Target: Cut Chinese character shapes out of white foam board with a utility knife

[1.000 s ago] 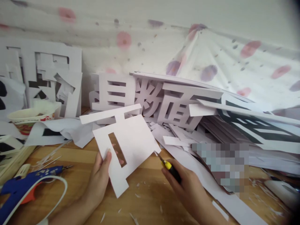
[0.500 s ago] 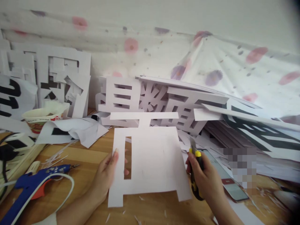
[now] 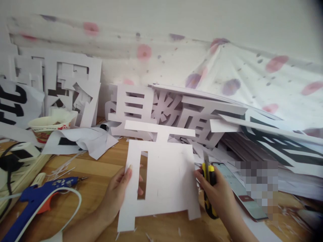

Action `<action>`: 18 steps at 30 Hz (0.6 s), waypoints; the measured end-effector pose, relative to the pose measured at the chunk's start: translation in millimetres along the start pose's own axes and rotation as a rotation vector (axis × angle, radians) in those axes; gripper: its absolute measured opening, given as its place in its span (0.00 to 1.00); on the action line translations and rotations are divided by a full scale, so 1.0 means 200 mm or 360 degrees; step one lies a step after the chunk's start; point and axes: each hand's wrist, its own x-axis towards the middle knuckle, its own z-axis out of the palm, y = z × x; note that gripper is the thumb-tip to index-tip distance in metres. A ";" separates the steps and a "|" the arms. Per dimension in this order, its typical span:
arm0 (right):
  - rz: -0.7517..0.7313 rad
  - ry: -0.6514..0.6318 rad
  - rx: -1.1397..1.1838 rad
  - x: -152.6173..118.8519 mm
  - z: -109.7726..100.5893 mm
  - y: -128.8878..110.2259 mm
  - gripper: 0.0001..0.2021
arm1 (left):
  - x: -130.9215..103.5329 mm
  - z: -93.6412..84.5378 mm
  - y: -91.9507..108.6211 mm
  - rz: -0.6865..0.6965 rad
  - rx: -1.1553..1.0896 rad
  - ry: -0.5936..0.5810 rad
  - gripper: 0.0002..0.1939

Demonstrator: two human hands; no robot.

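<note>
A white foam-board character cutout (image 3: 169, 174), with one narrow slot cut through its left part, is held up above the wooden table. My left hand (image 3: 118, 191) grips its left edge, thumb in front and fingertips showing through the slot. In my right hand (image 3: 218, 191) is a yellow-and-black utility knife (image 3: 208, 173), its blade out and pointing upward. The fingers of that hand also reach the cutout's right edge; whether they pinch it I cannot tell. Faint lines mark the board's face.
A blue glue gun (image 3: 47, 193) lies at left near a paper bowl (image 3: 41, 129) and a power strip (image 3: 30, 174). White cut characters (image 3: 135, 104) and stacked boards (image 3: 252, 144) stand behind. A phone (image 3: 242, 191) lies at right. Scraps litter the wooden table (image 3: 101, 171).
The cutout has tilted slightly, its right side lower, and sits a little further right in view. The camera view has shifted slightly. Both hands keep their holds.
</note>
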 end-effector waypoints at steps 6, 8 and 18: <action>-0.0069 -0.0004 -0.0022 0.00 0.01 0.00 0.16 | -0.01 0.00 0.01 0.0067 -0.0024 -0.0130 0.26; -0.0081 -0.0024 -0.0042 0.00 0.01 0.00 0.15 | -0.01 0.00 0.01 0.0061 -0.0031 -0.0181 0.25; -0.0171 -0.0232 -0.0158 -0.04 0.03 -0.01 0.15 | -0.07 -0.01 0.13 -0.0050 -0.0348 -0.0061 0.20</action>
